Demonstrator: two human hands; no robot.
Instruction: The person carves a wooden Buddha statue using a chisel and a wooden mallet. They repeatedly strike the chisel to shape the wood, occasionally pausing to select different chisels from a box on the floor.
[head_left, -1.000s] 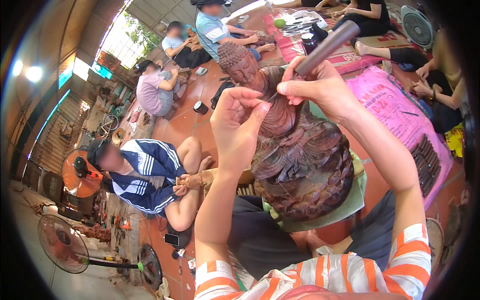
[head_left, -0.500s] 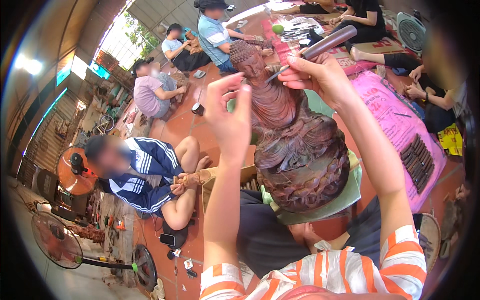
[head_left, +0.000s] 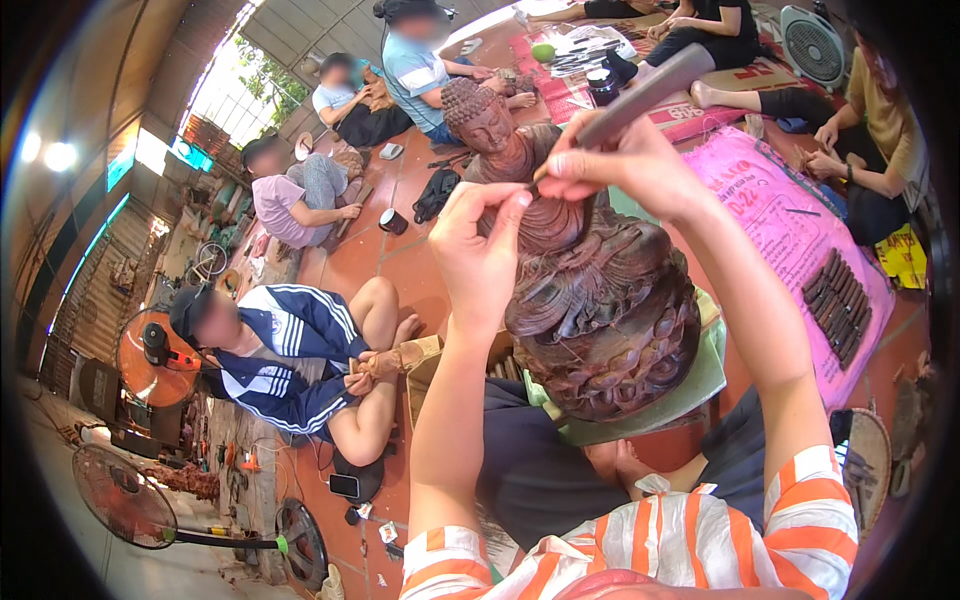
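Note:
A dark carved wooden Buddha statue stands in front of me on a green-covered support between my legs. Above its chest, my right hand grips a carving chisel with a thick dark handle that points up and to the right. The thin blade slants down toward my left hand. There, thumb and forefinger pinch together at the blade's tip, which is mostly hidden by the fingers. Both hands partly cover the statue's shoulders, while its head shows just behind them.
On the right, a pink sheet bears a row of dark-handled chisels. A person in a navy jacket sits close on my left, holding a wooden piece. Other people work behind. A standing fan is at lower left.
My left hand has closed from spread fingers into a pinch at the chisel's tip. Both hands have come closer together and slightly lower, with the chisel handle more upright.

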